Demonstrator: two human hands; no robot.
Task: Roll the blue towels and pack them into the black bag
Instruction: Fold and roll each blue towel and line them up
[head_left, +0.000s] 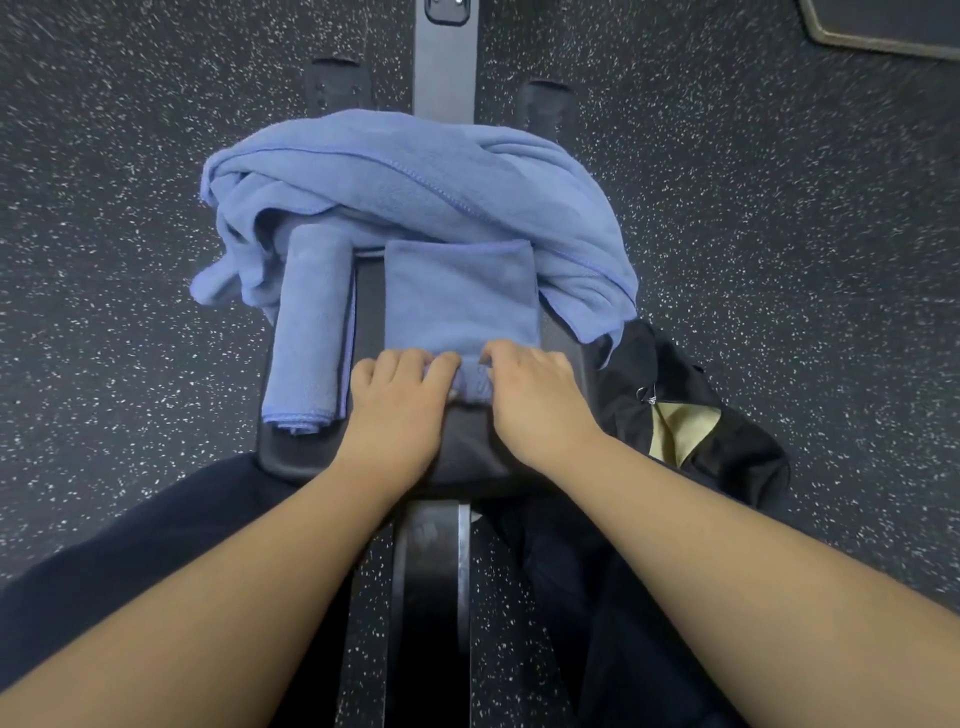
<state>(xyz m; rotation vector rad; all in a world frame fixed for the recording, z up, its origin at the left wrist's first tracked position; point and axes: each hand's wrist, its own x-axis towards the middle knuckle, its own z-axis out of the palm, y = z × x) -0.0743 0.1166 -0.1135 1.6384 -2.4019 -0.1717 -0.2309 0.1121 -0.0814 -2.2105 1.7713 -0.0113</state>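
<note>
Dark speckled gym floor surrounds a padded black tabletop. I see my left hand and right hand side by side, pinching the near edge of a folded blue towel, seemingly starting its roll. One rolled towel lies left; a loose towel heap waits beyond. The black bag, right, looks unpacked.

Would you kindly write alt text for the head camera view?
Both hands, left hand and right hand, grip the near edge of a folded blue towel on a black padded bench. A rolled blue towel lies left; a black bag sits right.
</note>
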